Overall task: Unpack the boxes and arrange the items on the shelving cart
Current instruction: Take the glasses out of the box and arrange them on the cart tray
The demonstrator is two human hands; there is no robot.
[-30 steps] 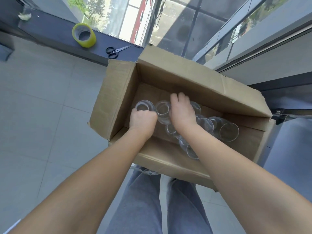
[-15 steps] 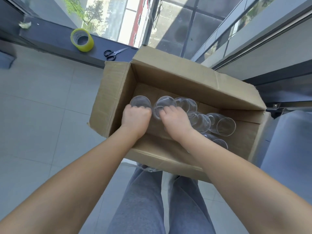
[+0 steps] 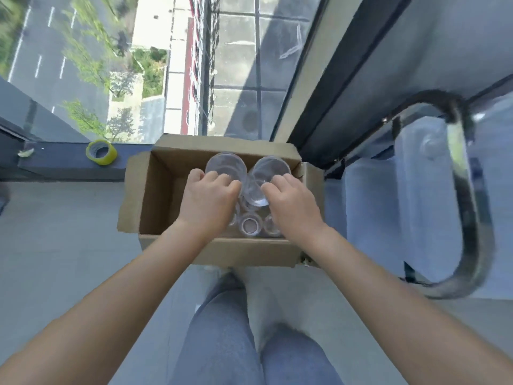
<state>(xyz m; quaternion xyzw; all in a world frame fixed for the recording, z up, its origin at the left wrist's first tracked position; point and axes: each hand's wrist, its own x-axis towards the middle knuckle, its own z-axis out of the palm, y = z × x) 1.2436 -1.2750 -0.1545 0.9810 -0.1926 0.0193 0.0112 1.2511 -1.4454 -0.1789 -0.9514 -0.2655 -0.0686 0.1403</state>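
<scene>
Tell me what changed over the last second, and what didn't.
Both hands rose: the left hand and right hand each grip a clear glass, the left glass and right glass now lifted above the others in the cardboard box. The camera swung upward and right, bringing a cart handle into view. The other glasses stay in the box; the tape roll stays on the sill.

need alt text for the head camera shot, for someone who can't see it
Seen from above, a person's left hand and right hand each grip a clear glass over an open cardboard box with more glasses inside. A yellow tape roll sits on the window ledge.
</scene>
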